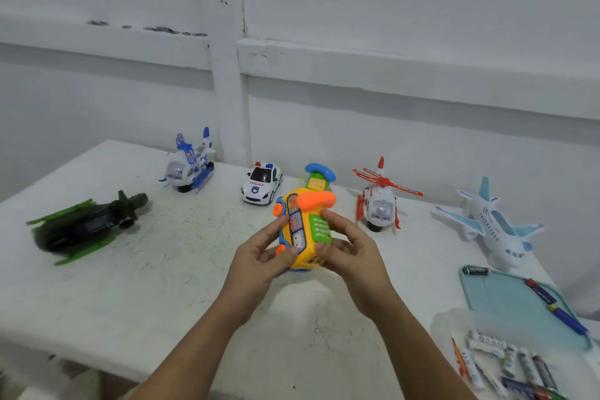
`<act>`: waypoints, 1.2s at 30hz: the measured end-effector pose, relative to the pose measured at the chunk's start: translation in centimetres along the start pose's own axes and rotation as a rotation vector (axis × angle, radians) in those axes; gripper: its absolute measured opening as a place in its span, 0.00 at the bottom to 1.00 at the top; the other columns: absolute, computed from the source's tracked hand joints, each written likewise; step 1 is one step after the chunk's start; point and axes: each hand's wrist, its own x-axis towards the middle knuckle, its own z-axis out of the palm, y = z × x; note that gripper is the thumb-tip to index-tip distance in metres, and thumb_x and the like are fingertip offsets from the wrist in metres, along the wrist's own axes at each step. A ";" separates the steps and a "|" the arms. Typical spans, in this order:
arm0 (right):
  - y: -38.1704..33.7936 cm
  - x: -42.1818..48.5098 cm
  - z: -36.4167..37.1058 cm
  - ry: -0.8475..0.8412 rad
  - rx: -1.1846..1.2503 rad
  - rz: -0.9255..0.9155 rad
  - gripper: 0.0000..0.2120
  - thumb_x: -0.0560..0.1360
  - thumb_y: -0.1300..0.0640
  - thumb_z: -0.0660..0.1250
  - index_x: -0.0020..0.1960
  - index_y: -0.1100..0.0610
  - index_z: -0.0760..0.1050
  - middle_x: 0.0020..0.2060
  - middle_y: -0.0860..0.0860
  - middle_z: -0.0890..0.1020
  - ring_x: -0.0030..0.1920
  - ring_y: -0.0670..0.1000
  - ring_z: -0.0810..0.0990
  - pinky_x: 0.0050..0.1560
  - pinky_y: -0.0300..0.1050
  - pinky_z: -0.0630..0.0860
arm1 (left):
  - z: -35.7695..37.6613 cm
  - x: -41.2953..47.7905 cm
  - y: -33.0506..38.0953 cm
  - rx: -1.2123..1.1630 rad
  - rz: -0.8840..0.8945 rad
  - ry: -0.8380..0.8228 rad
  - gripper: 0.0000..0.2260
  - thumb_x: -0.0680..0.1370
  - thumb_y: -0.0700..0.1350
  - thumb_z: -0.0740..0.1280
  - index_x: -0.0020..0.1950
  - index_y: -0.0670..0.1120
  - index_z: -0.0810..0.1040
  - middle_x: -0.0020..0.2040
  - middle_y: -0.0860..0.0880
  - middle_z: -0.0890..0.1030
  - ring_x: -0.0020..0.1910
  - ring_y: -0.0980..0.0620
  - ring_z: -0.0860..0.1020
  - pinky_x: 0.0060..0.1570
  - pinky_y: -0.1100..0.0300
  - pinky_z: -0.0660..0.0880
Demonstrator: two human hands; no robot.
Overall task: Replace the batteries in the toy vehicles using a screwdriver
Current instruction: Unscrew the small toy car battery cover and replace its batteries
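Left hand [259,257]: curled round the left side of the yellow toy phone-car [303,231], centre frame, thumb on its picture panel.
Right hand [350,247]: gripping the toy's right side, fingers beside the green keypad.
Toy: lifted off the white table [162,286], clamped between both hands.
Screwdriver [566,318]: blue-handled, lying on the teal tray [500,302], lower right.
Batteries [506,364]: loose heap, bottom right corner.
Back row: blue helicopter [190,166], police car [261,185], red helicopter [380,201].
Right edge: toy plane [496,227].
Left: dark green helicopter [87,227].

Both bare arms reach forward and meet in the middle. The left grip [263,257] and right grip [354,248] curl their fingers round a yellow toy [305,258].
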 end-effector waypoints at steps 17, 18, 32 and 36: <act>0.9 14.6 20.8 -0.056 -0.131 -0.133 0.26 0.72 0.70 0.70 0.65 0.50 0.72 0.62 0.44 0.77 0.53 0.45 0.83 0.43 0.36 0.79 | -22.4 10.1 8.5 0.178 0.013 -0.041 0.30 0.71 0.29 0.72 0.69 0.48 0.73 0.57 0.52 0.83 0.51 0.50 0.84 0.45 0.61 0.81; 1.2 15.7 22.6 -0.049 -0.125 -0.139 0.27 0.72 0.69 0.71 0.66 0.50 0.71 0.62 0.43 0.76 0.54 0.47 0.83 0.44 0.36 0.79 | -24.5 11.2 9.1 0.186 0.011 -0.055 0.30 0.71 0.29 0.72 0.70 0.47 0.72 0.58 0.52 0.83 0.51 0.49 0.84 0.47 0.59 0.81; 8.1 30.8 38.0 -0.056 -0.188 0.010 0.28 0.73 0.67 0.72 0.67 0.50 0.69 0.62 0.49 0.76 0.60 0.52 0.79 0.53 0.47 0.81 | -45.5 23.8 8.4 0.221 -0.159 -0.195 0.30 0.71 0.40 0.75 0.71 0.53 0.70 0.64 0.47 0.79 0.60 0.47 0.80 0.55 0.53 0.80; 10.4 32.6 39.0 -0.045 -0.200 0.085 0.26 0.73 0.68 0.72 0.65 0.49 0.69 0.61 0.49 0.75 0.54 0.48 0.80 0.51 0.46 0.81 | -47.6 25.5 6.2 0.251 -0.173 -0.209 0.31 0.70 0.44 0.77 0.71 0.50 0.70 0.63 0.48 0.80 0.62 0.48 0.79 0.54 0.58 0.79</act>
